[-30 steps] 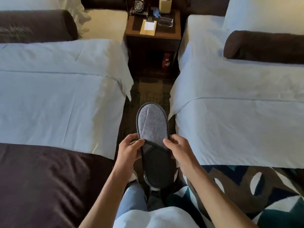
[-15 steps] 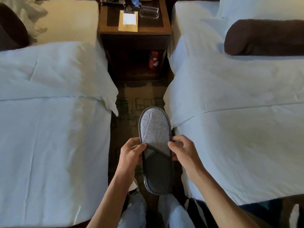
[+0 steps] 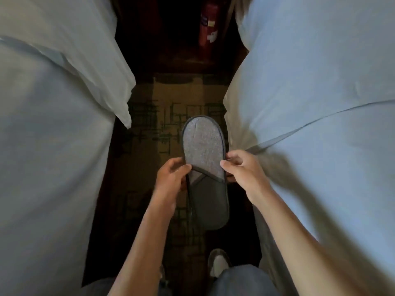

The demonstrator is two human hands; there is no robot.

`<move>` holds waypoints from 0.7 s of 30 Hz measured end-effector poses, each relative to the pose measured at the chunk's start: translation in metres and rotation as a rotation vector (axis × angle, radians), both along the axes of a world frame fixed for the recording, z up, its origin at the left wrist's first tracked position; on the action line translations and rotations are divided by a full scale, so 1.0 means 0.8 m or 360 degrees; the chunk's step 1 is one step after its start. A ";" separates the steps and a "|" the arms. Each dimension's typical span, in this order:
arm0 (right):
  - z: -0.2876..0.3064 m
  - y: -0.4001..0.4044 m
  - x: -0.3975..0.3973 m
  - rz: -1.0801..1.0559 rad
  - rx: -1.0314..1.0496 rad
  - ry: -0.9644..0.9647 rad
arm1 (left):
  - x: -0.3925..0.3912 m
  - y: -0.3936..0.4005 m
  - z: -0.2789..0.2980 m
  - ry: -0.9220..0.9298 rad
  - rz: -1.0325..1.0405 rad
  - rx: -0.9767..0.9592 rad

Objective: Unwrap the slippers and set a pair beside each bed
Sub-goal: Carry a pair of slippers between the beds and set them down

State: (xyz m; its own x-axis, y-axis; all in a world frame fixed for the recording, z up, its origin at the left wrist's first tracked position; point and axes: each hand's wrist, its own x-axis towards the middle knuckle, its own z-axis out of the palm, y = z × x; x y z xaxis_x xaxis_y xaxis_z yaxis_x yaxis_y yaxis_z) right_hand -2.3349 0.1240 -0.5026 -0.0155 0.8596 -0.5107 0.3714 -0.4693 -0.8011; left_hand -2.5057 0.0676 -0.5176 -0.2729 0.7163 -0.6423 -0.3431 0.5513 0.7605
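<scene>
Grey slipper (image 3: pixel 204 167) pinched at its sides by left hand (image 3: pixel 171 178) and right hand (image 3: pixel 243 174), between two beds.

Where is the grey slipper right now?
In the head view the grey slipper is mid-frame, held between the left hand and right hand, above the carpet between the beds.

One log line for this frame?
stage: placing | left hand: gripping grey felt slipper | right hand: gripping slipper | location: above patterned carpet, between beds

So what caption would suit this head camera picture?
Both hands, left and right, hold grey slippers above the carpet between two beds.
</scene>
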 end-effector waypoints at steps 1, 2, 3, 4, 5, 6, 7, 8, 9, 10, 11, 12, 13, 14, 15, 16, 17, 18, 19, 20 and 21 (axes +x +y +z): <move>-0.030 0.010 0.002 0.0022 0.0001 -0.0005 | 0.002 0.009 -0.033 -0.0009 0.0016 -0.0018; -0.059 0.020 0.004 0.0049 -0.0003 -0.0004 | 0.004 0.017 -0.067 -0.0025 0.0028 -0.0024; -0.088 0.028 0.007 0.0081 -0.0012 0.0000 | 0.007 0.024 -0.099 -0.0054 0.0043 -0.0017; -0.116 0.037 0.008 0.0117 -0.0013 -0.0004 | 0.009 0.030 -0.128 -0.0087 0.0062 0.0007; -0.142 0.045 0.009 0.0143 -0.0004 -0.0015 | 0.011 0.037 -0.155 -0.0116 0.0071 0.0040; -0.168 0.052 0.011 0.0163 0.0015 -0.0029 | 0.012 0.042 -0.181 -0.0140 0.0076 0.0076; -0.194 0.058 0.012 0.0176 0.0041 -0.0039 | 0.013 0.046 -0.207 -0.0166 0.0086 0.0114; -0.218 0.062 0.012 0.0177 0.0067 -0.0046 | 0.014 0.050 -0.233 -0.0190 0.0087 0.0141; -0.241 0.064 0.012 0.0172 0.0089 -0.0065 | 0.015 0.053 -0.257 -0.0214 0.0084 0.0155; -0.265 0.066 0.011 0.0167 0.0109 -0.0101 | 0.016 0.055 -0.281 -0.0233 0.0085 0.0167; -0.287 0.067 0.010 0.0155 0.0126 -0.0155 | 0.017 0.057 -0.304 -0.0248 0.0091 0.0182; -0.308 0.066 0.009 0.0142 0.0139 -0.0216 | 0.019 0.059 -0.325 -0.0248 0.0103 0.0191; -0.327 0.066 0.008 0.0134 0.0154 -0.0258 | 0.020 0.060 -0.343 -0.0238 0.0119 0.0192; -0.343 0.065 0.007 0.0132 0.0161 -0.0263 | 0.022 0.061 -0.359 -0.0229 0.0138 0.0187; -0.356 0.063 0.006 0.0127 0.0151 -0.0240 | 0.024 0.061 -0.373 -0.0237 0.0163 0.0187; -0.367 0.061 0.005 0.0111 0.0131 -0.0206 | 0.026 0.061 -0.383 -0.0262 0.0182 0.0196; -0.374 0.059 0.004 0.0085 0.0119 -0.0175 | 0.028 0.060 -0.388 -0.0293 0.0193 0.0202; -0.380 0.058 0.004 0.0061 0.0117 -0.0161 | 0.029 0.059 -0.393 -0.0321 0.0193 0.0198; -0.384 0.056 0.003 0.0048 0.0129 -0.0170 | 0.029 0.058 -0.396 -0.0357 0.0185 0.0203; -0.387 0.055 0.002 0.0048 0.0134 -0.0194 | 0.028 0.055 -0.399 -0.0395 0.0166 0.0203; -0.388 0.054 0.000 0.0059 0.0119 -0.0222 | 0.027 0.052 -0.398 -0.0441 0.0141 0.0199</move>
State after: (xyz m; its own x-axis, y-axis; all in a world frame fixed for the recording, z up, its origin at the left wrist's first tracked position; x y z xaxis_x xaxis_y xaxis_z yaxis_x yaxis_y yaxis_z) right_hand -2.3346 0.1668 -0.8134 0.0188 0.8955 -0.4447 0.4976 -0.3941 -0.7727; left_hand -2.4843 0.1094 -0.8359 -0.1647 0.7756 -0.6093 -0.5896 0.4179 0.6912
